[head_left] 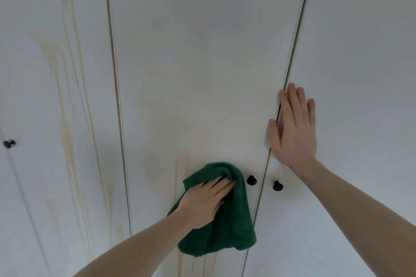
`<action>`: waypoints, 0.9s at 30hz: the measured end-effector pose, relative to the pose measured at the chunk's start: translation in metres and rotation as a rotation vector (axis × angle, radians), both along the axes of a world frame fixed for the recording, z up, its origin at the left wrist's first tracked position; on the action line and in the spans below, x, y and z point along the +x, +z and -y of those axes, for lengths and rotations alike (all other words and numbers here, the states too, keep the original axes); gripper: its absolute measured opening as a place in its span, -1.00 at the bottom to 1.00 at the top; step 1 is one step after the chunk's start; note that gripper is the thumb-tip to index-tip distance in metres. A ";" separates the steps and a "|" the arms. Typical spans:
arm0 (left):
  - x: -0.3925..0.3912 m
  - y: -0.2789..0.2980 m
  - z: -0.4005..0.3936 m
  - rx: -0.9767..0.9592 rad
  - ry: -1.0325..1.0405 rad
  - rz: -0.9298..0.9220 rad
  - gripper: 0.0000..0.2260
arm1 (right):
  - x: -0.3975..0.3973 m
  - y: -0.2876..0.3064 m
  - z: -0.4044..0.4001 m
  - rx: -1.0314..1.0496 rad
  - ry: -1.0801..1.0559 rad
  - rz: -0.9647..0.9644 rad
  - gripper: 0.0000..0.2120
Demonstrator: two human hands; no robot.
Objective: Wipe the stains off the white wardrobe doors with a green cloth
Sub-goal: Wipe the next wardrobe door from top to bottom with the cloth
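Green cloth [225, 216] bunched under left hand [202, 202], fingers curled into it, pressed against middle wardrobe door [198, 74] just left of its black knob [251, 180]; right hand [292, 128] flat, fingers straight, above that knob, probably steadying the doors.

- There is a single view, from a wide-angle camera worn on the person's head.
- It faces the white wardrobe doors [198, 74] straight on and tilts upward, so the door seams converge toward the top of the frame.
- It sits close: both forearms reach in from the bottom edge, the left hand [202, 202] low at centre, the right hand [292, 128] right of centre.
- The doors fill the whole frame; three black knobs [251, 180] show in its lower half.
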State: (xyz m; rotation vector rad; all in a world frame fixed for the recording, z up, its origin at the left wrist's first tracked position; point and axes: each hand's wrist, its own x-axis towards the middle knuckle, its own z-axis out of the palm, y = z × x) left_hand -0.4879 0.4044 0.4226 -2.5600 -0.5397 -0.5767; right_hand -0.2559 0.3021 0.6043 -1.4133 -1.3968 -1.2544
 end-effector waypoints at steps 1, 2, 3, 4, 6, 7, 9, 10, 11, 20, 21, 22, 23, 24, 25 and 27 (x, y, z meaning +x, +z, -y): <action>-0.003 0.003 -0.001 -0.001 0.004 0.013 -0.44 | 0.000 0.000 0.000 -0.001 -0.001 0.002 -0.36; -0.008 0.009 0.001 -0.007 0.020 0.042 -0.46 | 0.000 0.000 0.003 -0.003 -0.001 0.005 -0.36; -0.012 0.018 0.000 -0.015 0.047 0.081 -0.46 | 0.000 0.000 0.002 -0.005 0.000 0.009 -0.37; -0.017 0.028 -0.001 -0.032 0.081 0.129 -0.44 | 0.001 0.001 0.003 -0.008 0.002 0.009 -0.37; -0.029 0.056 -0.003 -0.064 0.130 0.242 -0.38 | 0.000 0.001 0.004 -0.007 0.006 0.011 -0.36; -0.035 0.072 -0.004 -0.066 0.146 0.299 -0.35 | -0.001 0.001 0.004 -0.004 0.005 0.012 -0.36; -0.046 0.108 -0.008 -0.051 0.167 0.403 -0.28 | -0.002 0.001 0.004 0.004 0.005 0.011 -0.36; -0.051 0.128 -0.011 -0.044 0.182 0.442 -0.26 | -0.002 0.001 0.004 0.003 0.005 0.009 -0.36; -0.054 0.145 -0.016 -0.040 0.203 0.476 -0.24 | -0.003 0.001 0.004 0.000 0.005 0.005 -0.36; -0.061 0.144 -0.040 -0.020 0.234 0.360 -0.25 | -0.002 0.001 0.000 0.036 -0.020 0.011 -0.36; -0.061 0.128 -0.039 -0.015 0.233 0.327 -0.24 | -0.002 0.000 -0.001 0.036 -0.022 0.012 -0.36; -0.061 0.113 -0.038 -0.010 0.235 0.290 -0.24 | -0.002 0.000 -0.001 0.037 -0.024 0.011 -0.36; -0.062 0.096 -0.038 -0.004 0.240 0.248 -0.23 | -0.002 0.000 -0.002 0.038 -0.027 0.009 -0.36; -0.062 0.078 -0.037 -0.001 0.241 0.199 -0.24 | -0.001 0.000 -0.002 0.036 -0.030 0.007 -0.36; -0.063 0.061 -0.035 0.004 0.232 0.145 -0.26 | -0.001 -0.001 -0.002 0.036 -0.031 0.007 -0.36; -0.064 0.029 -0.031 0.014 0.192 0.047 -0.31 | -0.001 -0.001 -0.003 0.036 -0.030 0.007 -0.36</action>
